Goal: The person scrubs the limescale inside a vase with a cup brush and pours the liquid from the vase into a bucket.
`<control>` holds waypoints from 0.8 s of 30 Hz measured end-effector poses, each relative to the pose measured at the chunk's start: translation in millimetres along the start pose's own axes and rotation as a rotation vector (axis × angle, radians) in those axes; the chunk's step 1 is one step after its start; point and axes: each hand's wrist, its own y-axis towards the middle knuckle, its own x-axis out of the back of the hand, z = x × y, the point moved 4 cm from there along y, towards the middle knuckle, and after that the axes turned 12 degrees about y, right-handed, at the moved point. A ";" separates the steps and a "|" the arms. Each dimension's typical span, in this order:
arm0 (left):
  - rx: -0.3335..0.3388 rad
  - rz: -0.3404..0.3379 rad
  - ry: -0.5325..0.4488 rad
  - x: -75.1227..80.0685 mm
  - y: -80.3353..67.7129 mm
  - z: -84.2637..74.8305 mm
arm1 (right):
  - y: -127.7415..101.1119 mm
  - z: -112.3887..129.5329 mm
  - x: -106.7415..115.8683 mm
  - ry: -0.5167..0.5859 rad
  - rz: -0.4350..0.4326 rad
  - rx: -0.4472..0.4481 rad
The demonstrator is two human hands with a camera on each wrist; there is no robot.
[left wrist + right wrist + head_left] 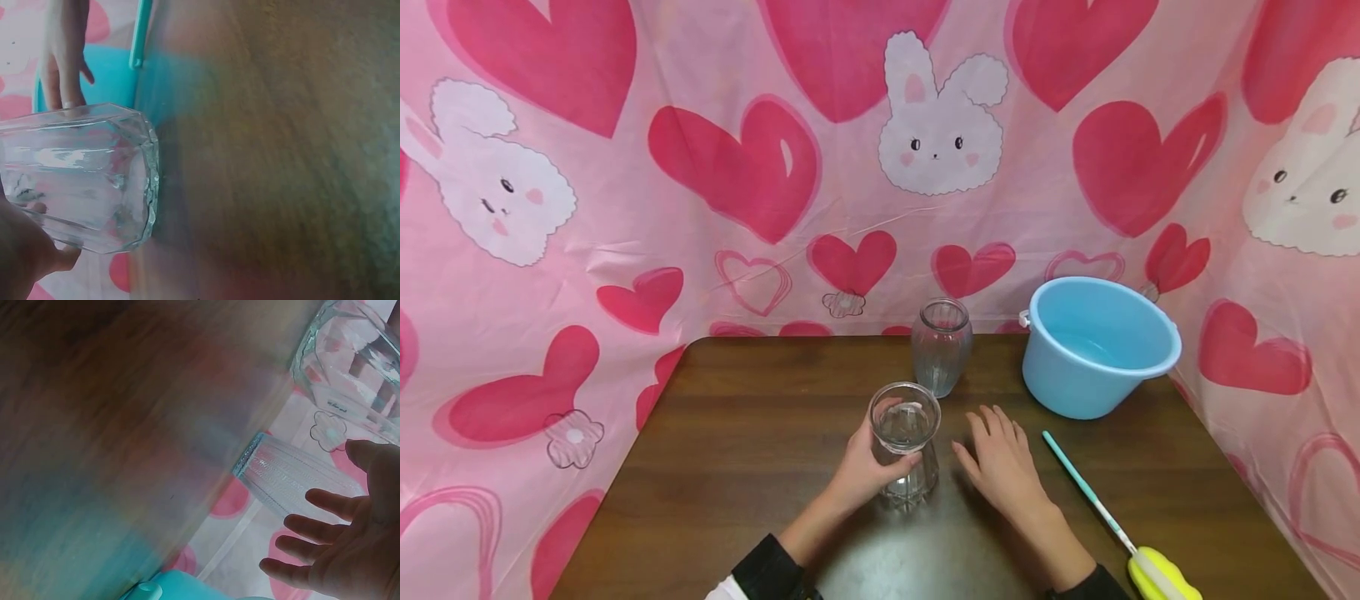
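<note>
Clear glass, one vase [907, 429]: flared rim, faceted base, standing or held near the middle of the desk [737, 433], mouth up. Surroundings show through its wall; whether liquid lies inside cannot be told, nor whether the base touches the wood.

Left hand [865, 471]: grasping the vase just below the rim, thumb on the near side, fingers round the far side. Black cuff [767, 571] at the wrist.

Right hand [1000, 467]: released, fingers extended and apart, back upward in the head view; placed between vase and bucket, free of both.

Ribbed glass, one jar [942, 358]: upright towards the back edge of the desk, behind the vase and a little to its right, the two apart. Mouth open; contents too indistinct to tell.

Light blue, one bucket [1063, 387]: back right of the desk, open top, white fitting on the left of its rim. A paler area shows at the bottom; whether water cannot be told.

Turquoise and white, one brush handle [1108, 516]: lying aslant in front of the bucket, tip towards it; yellow head [1161, 575] at near right, cut by the frame.

Pink, one printed cloth [842, 200]: hearts and rabbits, hung round the desk.
</note>
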 end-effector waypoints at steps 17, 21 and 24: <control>-0.024 0.000 0.043 -3.6 -2.2 -3.7 | 1.5 1.4 -2.8 0.018 0.023 0.000; -0.028 0.019 0.051 -1.4 -2.3 -3.1 | 2.1 3.9 -3.2 0.013 0.022 0.015; -0.027 0.026 0.062 -0.3 -2.7 -2.6 | 2.7 5.3 -3.0 0.006 0.025 0.021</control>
